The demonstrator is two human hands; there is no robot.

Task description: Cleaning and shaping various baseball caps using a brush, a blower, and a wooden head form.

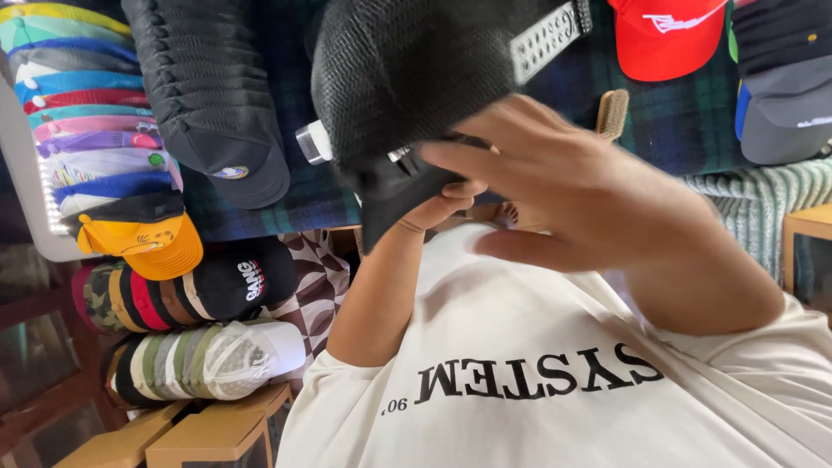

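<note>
Near twelve o'clock the black mesh cap (407,78) hangs pinched only at its brim by the left hand (433,208), while the right hand (572,191) hovers open-fingered beside it, so a loose pinch could drop it onto the stacked caps (130,139) at nine o'clock.

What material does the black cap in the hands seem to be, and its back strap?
The black cap looks like open synthetic mesh, matte: a fine grid weave shows on its crown. Its strap looks like pale plastic with a slight sheen, with rows of small holes. The left hand grips the brim; the right hand is blurred.
</note>
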